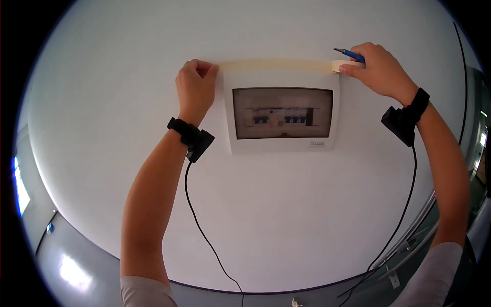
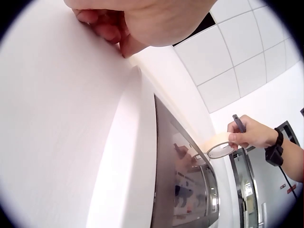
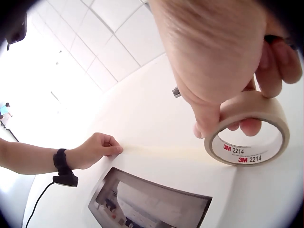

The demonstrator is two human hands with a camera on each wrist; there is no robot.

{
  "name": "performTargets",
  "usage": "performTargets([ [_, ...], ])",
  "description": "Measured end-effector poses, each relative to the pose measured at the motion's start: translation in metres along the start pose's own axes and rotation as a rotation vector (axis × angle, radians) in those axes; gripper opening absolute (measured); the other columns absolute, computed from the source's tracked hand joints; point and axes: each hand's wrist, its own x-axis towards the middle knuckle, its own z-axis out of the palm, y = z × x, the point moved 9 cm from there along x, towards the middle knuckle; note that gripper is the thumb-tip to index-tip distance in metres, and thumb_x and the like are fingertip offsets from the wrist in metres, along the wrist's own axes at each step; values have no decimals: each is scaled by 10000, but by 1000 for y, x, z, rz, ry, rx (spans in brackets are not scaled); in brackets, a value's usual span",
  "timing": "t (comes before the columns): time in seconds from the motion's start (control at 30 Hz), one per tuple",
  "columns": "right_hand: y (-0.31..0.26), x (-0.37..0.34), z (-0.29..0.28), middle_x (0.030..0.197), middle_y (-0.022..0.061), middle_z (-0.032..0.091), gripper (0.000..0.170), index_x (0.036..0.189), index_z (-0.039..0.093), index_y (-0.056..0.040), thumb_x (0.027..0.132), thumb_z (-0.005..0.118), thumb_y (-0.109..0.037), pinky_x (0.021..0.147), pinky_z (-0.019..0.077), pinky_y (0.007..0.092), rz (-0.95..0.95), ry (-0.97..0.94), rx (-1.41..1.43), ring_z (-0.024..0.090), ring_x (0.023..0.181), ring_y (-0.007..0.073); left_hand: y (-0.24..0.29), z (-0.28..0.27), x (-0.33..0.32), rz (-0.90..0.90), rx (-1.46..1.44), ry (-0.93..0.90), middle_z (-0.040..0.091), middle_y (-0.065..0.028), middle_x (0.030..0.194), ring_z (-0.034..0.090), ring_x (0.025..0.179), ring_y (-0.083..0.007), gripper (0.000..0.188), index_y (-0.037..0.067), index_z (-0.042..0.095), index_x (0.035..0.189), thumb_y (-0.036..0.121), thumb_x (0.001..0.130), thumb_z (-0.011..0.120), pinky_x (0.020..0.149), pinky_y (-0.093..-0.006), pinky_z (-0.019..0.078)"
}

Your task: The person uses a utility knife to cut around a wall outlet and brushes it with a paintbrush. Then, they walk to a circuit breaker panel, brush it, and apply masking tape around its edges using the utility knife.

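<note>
A strip of masking tape [image 1: 276,64] runs along the top of a white breaker box [image 1: 281,146] on the wall. At the strip's left end, my left hand [image 1: 197,87] pinches the tape between thumb and curled fingers. My right hand [image 1: 378,71] grips the tape roll [image 3: 249,107] near the box's upper right corner, some fingers inside its core. The same hand also holds a slim blue pen-like tool [image 1: 353,55], its metallic tip pointing left. In the left wrist view, the left fingertips [image 2: 126,50] are right at the wall, partly hiding the tape end.
The box has a tinted window [image 1: 281,112] with breaker switches behind it. Camera straps and cables [image 1: 204,235] hang from both wrists. White wall [image 1: 286,204] surrounds the box; ceiling tiles [image 2: 228,61] show above. A railing [image 1: 409,245] is at lower right.
</note>
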Motion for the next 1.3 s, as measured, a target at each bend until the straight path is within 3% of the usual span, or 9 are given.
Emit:
performTargets([
  [0.27, -1, -2, -9, 656, 151, 588, 495, 778, 662, -3, 912, 736, -473, 645, 484, 397, -17, 119, 48, 581, 598, 302, -4, 0, 0, -79, 31, -25, 732, -118, 832, 668, 749, -215, 308, -29, 725, 926, 275, 905, 776, 722, -375, 540],
  [0.43, 8, -1, 3, 824, 205, 655, 502, 879, 690, 6, 898, 753, -492, 703, 500, 399, 193, -216, 70, 634, 716, 303, -3, -8, -2, -195, 76, -23, 692, -101, 771, 645, 712, -198, 363, -22, 675, 840, 304, 869, 831, 687, -350, 535],
  [0.53, 4, -4, -7, 791, 189, 655, 521, 875, 685, 10, 888, 761, -505, 691, 504, 389, 53, 60, 99, 637, 700, 296, -6, -11, 3, -298, 108, -59, 683, -91, 775, 636, 702, -194, 397, -8, 656, 832, 333, 844, 859, 667, -354, 530],
  [0.6, 7, 1, -4, 788, 181, 660, 530, 890, 685, 13, 883, 765, -511, 695, 509, 384, 84, -45, 57, 641, 702, 293, -12, -11, -1, -370, 138, -89, 686, -87, 799, 634, 703, -194, 414, 0, 655, 855, 352, 829, 872, 658, -364, 527],
  [0.7, 10, -2, 0, 749, 161, 652, 536, 885, 680, 10, 873, 772, -517, 688, 509, 376, 96, -83, 46, 632, 676, 280, 1, -14, -6, -112, 214, 16, 706, -84, 957, 657, 831, -222, 295, 30, 667, 958, 268, 877, 821, 756, -386, 529],
  [0.77, 8, -3, -3, 713, 149, 639, 532, 867, 674, 4, 868, 776, -518, 676, 503, 374, 71, 0, 75, 618, 649, 271, 44, -6, -22, 504, 445, 66, 688, -72, 1131, 641, 1010, -262, 170, 67, 673, 1088, 89, 922, 704, 881, -408, 499],
  [0.9, 9, -3, -7, 617, 122, 571, 527, 759, 624, -21, 862, 779, -514, 607, 453, 382, 40, 86, 129, 554, 567, 254, 63, 5, -49, 755, 372, -42, 661, -95, 1221, 603, 1154, -309, 433, 55, 654, 1248, -116, 857, 581, 1009, -442, 470],
  [1.07, 10, -2, -9, 598, 110, 553, 541, 718, 593, -29, 858, 778, -518, 580, 432, 382, 49, -2, 115, 536, 547, 247, 74, 22, -61, 766, 397, -159, 614, -122, 1313, 578, 1197, -362, 520, 15, 601, 1326, -144, 835, 530, 1066, -458, 456],
  [1.3, 12, -3, -5, 549, 90, 534, 538, 701, 583, -37, 847, 795, -509, 555, 431, 355, 42, -22, 163, 512, 494, 222, 105, 48, -69, 708, 371, -281, 559, -183, 1353, 491, 1293, -399, 486, 13, 561, 1368, 156, 906, 605, 1097, -514, 405],
])
